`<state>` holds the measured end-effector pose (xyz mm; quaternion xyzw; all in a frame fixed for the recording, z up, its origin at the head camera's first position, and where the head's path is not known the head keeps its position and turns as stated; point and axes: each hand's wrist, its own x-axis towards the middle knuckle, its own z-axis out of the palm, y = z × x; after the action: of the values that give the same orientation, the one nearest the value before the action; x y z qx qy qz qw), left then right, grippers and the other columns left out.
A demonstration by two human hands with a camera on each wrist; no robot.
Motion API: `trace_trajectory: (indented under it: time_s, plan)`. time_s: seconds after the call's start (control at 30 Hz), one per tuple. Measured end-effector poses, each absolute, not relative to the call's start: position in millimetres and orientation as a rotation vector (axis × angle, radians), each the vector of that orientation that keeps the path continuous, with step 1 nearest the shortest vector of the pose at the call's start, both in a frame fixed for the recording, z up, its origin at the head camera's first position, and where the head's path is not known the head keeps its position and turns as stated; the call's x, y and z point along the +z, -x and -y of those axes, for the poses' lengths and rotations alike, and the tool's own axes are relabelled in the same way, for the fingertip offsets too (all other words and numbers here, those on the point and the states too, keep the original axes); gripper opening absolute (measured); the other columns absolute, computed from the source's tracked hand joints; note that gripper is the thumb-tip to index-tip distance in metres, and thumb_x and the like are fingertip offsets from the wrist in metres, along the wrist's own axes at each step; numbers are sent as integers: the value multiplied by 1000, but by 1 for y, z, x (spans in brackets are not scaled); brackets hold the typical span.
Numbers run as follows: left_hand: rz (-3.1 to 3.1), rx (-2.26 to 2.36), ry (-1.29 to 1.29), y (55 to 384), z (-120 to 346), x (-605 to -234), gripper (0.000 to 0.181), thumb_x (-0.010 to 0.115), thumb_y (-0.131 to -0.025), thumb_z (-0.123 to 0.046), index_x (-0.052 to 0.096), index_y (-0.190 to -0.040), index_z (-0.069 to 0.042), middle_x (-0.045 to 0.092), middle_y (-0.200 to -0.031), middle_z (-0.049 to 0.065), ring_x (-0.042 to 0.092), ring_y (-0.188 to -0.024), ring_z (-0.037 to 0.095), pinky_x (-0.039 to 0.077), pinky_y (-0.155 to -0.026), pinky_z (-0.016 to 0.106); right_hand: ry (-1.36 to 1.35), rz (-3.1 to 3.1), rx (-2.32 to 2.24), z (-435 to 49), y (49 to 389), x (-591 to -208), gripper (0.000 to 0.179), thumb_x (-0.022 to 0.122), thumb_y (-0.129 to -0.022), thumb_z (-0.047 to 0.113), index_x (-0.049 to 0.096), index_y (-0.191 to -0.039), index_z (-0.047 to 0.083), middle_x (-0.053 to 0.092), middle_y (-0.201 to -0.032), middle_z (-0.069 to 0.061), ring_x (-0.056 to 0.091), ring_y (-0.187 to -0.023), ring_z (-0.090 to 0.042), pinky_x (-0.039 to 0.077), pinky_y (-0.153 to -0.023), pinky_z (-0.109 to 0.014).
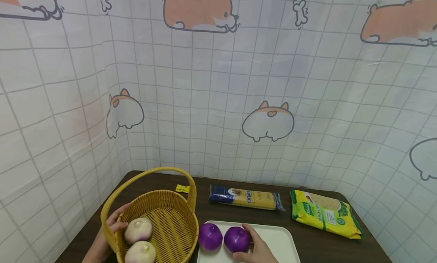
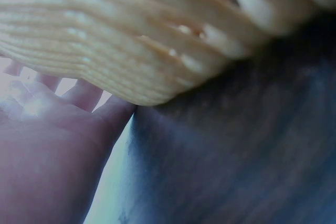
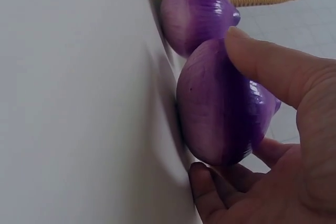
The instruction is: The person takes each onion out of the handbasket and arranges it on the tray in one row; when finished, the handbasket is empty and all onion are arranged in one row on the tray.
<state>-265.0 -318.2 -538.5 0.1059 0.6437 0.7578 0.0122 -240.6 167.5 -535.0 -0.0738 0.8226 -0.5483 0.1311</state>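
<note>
My left hand (image 1: 108,232) grips the left side of a yellow wicker basket (image 1: 172,227), with fingers at its rim; in the left wrist view the woven wall (image 2: 105,40) lies against my fingers. Two pale, purple-tinged bulbs, one (image 1: 138,230) behind the other (image 1: 140,252), lie in the basket's left part. On a white tray (image 1: 274,238), my right hand (image 1: 258,249) holds a shiny purple onion (image 1: 235,239) between thumb and fingers. The right wrist view shows that onion (image 3: 215,106) low over the tray's surface. Another purple onion (image 1: 209,237) sits left of it, near the basket.
Behind the tray lies a blue and yellow pasta packet (image 1: 247,198). At the right is a yellow-green Knorr bag (image 1: 326,213). A small yellow packet (image 1: 182,188) lies behind the basket's handle (image 1: 150,172). A patterned curtain (image 1: 211,85) encloses the dark table (image 1: 201,212).
</note>
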Motion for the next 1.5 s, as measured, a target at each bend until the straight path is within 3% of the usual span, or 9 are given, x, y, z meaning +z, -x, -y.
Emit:
trace_trajectory:
  time_s: [0.33,0.67,1.17,1.37,1.5]
  plan:
    - [-2057,2356,-331,266,319,-540,55,40,-98,3,32,-152,-7,53,-129,-16,53,-114,3,46,-88,18,211,-2465,-1604,-166,236,-519,91,80,-81,34,32,-147,-4,40,-141,-32,49,-119,-43,48,-92,-52]
    - [-2033,2376,-382,269,318,-539,56,39,-98,5,32,-152,-7,52,-131,-14,52,-114,4,45,-89,18,191,-2710,-1452,-159,228,-492,88,80,-79,40,37,-148,7,39,-145,-24,40,-128,-50,38,-95,-68]
    - [-1995,2389,-429,265,318,-535,56,36,-97,7,32,-151,-6,53,-131,-12,53,-114,6,46,-89,19,642,-2762,-1556,-97,215,-466,61,74,-86,32,48,-141,21,43,-145,-8,42,-133,-37,35,-102,-64]
    - [-1987,2392,-442,265,318,-539,56,36,-97,7,34,-151,-8,53,-131,-12,53,-114,6,46,-89,19,814,-2611,-1604,-68,217,-470,52,70,-90,32,50,-138,25,47,-141,0,47,-129,-26,46,-98,-46]
    - [-1986,2395,-444,265,318,-539,56,36,-97,8,34,-151,-8,53,-131,-12,53,-114,5,46,-89,19,982,-2534,-1667,-50,220,-475,45,68,-92,24,55,-134,19,54,-133,-4,54,-119,-17,51,-91,-35]
